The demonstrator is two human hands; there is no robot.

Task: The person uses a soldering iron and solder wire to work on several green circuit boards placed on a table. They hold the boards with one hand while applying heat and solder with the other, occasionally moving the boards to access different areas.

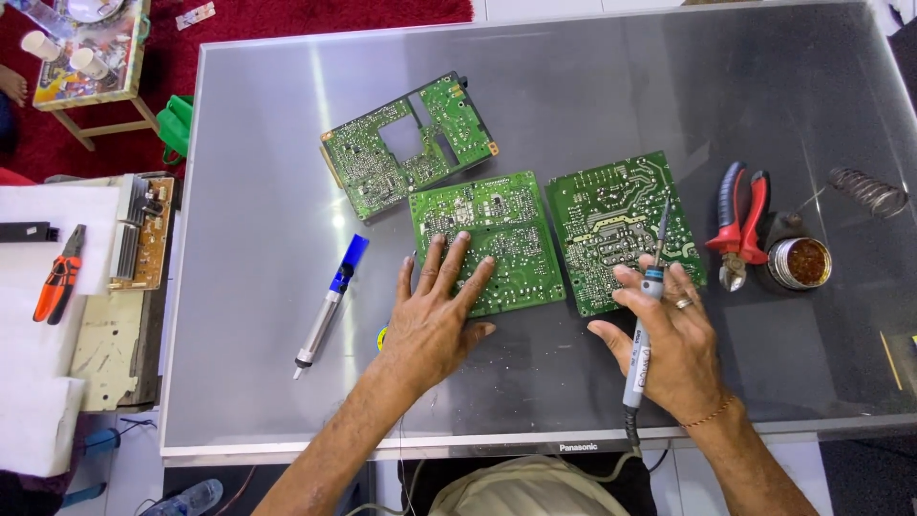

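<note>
Three green circuit boards lie solder side up on a grey panel. My left hand (435,311) rests flat, fingers spread, on the lower edge of the middle board (506,225). My right hand (669,339) grips a grey and blue soldering iron (642,339), whose tip points up over the right board (611,215). The index finger of that hand touches the right board's lower edge. The third board (377,162), with a square cut-out, lies farther off at the upper left.
A blue and silver desoldering pump (328,306) lies left of my left hand. Red-handled pliers (738,229), a round tin (800,263) and a coiled iron stand (867,191) sit at the right. Orange pliers (59,274) and another board (143,234) lie on a side bench.
</note>
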